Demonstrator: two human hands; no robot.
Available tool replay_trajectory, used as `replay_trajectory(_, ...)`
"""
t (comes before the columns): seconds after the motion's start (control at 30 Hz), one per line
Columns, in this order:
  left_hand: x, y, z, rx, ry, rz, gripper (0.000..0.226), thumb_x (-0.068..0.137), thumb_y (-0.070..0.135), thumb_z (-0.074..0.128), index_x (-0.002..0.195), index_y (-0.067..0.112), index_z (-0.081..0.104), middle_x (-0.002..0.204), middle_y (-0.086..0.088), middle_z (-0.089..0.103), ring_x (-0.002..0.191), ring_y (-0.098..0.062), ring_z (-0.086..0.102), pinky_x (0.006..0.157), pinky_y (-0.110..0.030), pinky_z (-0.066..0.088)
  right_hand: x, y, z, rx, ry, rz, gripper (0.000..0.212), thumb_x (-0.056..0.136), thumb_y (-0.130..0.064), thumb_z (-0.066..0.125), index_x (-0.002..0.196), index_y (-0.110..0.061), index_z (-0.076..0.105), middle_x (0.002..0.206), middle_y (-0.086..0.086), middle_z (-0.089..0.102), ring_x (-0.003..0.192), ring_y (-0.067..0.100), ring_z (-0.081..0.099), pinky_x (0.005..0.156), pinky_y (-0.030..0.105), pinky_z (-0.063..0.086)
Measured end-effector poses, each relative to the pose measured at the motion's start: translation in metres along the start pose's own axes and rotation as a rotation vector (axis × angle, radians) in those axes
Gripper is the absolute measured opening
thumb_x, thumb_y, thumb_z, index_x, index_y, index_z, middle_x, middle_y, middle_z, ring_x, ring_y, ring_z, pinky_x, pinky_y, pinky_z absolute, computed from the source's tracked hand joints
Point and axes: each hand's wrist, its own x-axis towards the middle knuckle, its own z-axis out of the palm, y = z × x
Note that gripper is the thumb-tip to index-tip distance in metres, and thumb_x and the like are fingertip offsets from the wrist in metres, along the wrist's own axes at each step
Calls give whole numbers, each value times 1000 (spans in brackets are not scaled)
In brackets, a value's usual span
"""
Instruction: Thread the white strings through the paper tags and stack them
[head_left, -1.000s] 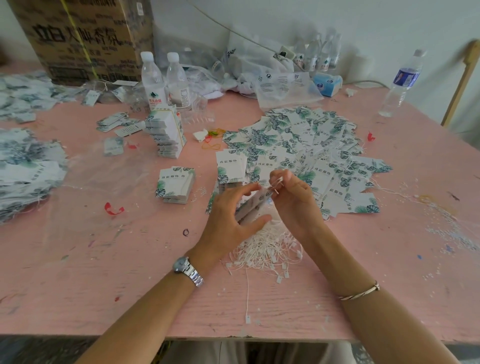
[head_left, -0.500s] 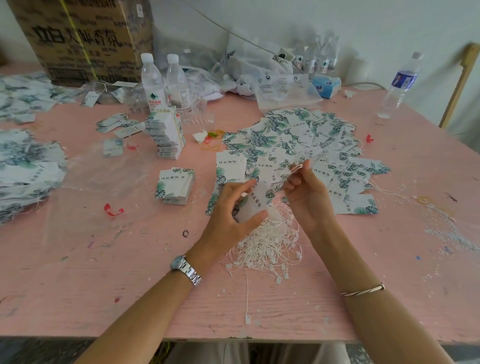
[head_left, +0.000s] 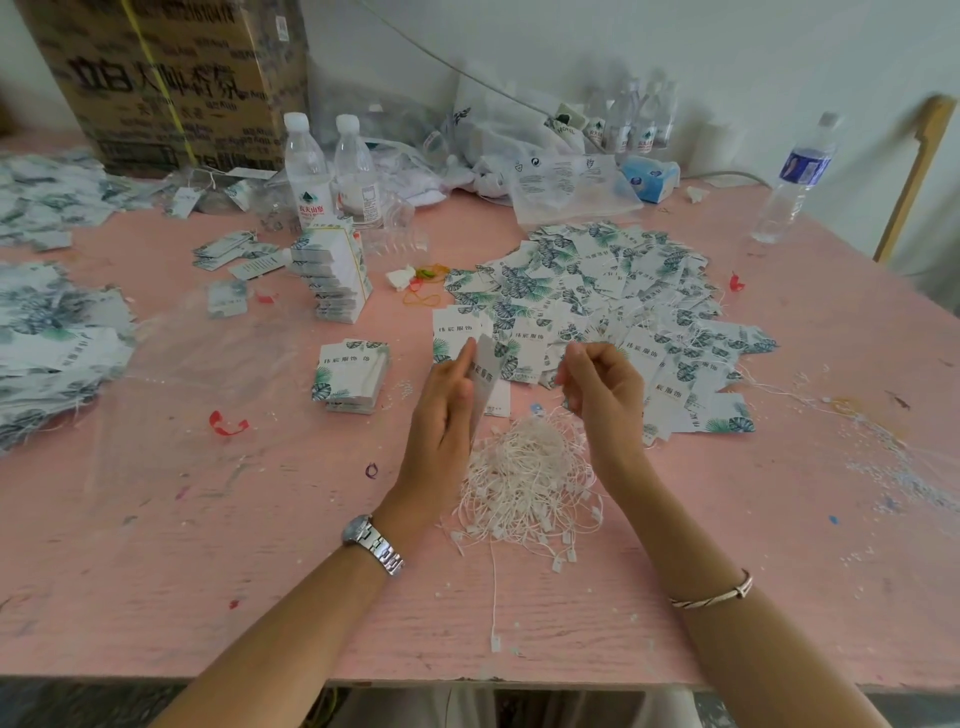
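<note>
Seen from above, w/ a pink table (head_left: 156, 571) filling the frame and two bare forearms reaching in from the bottom edge.

Left hand (head_left: 444, 410), centre of frame, seen from the back, watch (head_left: 371, 543) on the wrist. Its fingers point up and away and hold a white tag (head_left: 485, 374) on edge against the palm side. The tag is blurred, so can't say if it's one tag or a few.

Right hand (head_left: 605, 387), just right of centre, bracelet (head_left: 711, 597) on the forearm. Fingers curled in, thumb and forefinger tips pinched together at upper left of the hand. Can't tell if a string is between them, too thin to see. The hands are apart, not touching.

Below and between the hands: a tangled heap of white strings (head_left: 524, 467) on the table, one strand trailing toward the bottom edge.

Behind the hands, centre to right: a wide spread of loose tags (head_left: 597, 291), white w/ green leaf print, overlapping, some w/ strings showing.

Left of the left hand: a short neat stack (head_left: 353, 376) of tags. Further up, a tall stack (head_left: 335, 275), leaning a bit.

Upper left: cardboard box (head_left: 161, 78), w/ two water bottles (head_left: 306, 166) in front of it. Far left edge: more tag heaps (head_left: 47, 332). Upper right: another bottle (head_left: 795, 176).
</note>
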Motion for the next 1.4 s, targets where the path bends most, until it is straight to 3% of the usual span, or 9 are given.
replay_trajectory(0.07,-1,1,1,-16,29,-8,50,108,37,33,155,19,36,111,2,53,88,-37,56,79,-58,49,-6,1,4,-58,-151,-108,19,100,-19,58,85,-7,60,71,8,59,55,12,40,52,22,33)
replay_trajectory(0.17,0,3,1,-16,48,5,46,108,14,39,154,18,34,115,10,50,86,-12,56,69,-43,55,-13,5,10,-166,-296,-188,17,95,-21,68,89,-5,62,74,7,65,57,15,50,51,26,38)
replay_trajectory(0.23,1,0,0,1,62,24,48,106,12,44,153,16,35,119,4,51,96,-6,56,77,-28,53,-16,9,12,-226,-337,-198,15,90,-19,74,91,-8,63,73,-3,64,60,15,54,51,29,40)
replay_trajectory(0.37,2,-1,1,7,123,32,45,104,12,52,148,17,44,120,1,50,94,-11,54,79,-31,50,-13,13,12,-289,-360,-210,16,87,-15,77,90,-6,64,73,-10,65,62,6,57,53,20,41)
replay_trajectory(0.53,0,3,0,-21,139,53,41,102,10,56,140,25,47,127,2,52,107,-12,60,88,-25,53,-5,12,7,-238,-240,-175,13,90,-9,71,95,-21,70,80,-6,73,66,15,66,62,35,53)
replay_trajectory(0.73,0,3,-1,-28,165,73,25,99,18,52,124,18,57,120,-2,59,103,-9,60,86,-21,49,23,9,-25,-623,157,-477,17,95,-2,62,111,3,67,98,2,66,78,4,61,63,8,50)
replay_trajectory(0.97,-1,3,1,-56,119,175,27,108,21,36,100,19,62,95,-2,56,84,-16,58,78,-18,46,43,13,-58,-723,451,-221,25,97,-12,63,120,-5,55,95,6,67,71,7,60,60,25,54)
replay_trajectory(1.03,-1,3,1,-54,122,191,28,108,22,34,92,18,57,94,0,56,86,-14,58,79,-17,45,45,16,-66,-844,445,-131,20,97,-11,61,115,-4,58,95,11,69,76,19,60,67,37,53)
replay_trajectory(1.4,-8,1,1,132,32,143,39,104,33,35,73,21,55,66,14,54,68,-8,57,71,-26,46,38,11,-65,-1049,375,-32,15,96,-12,57,107,-3,65,78,9,68,64,23,57,55,27,37)
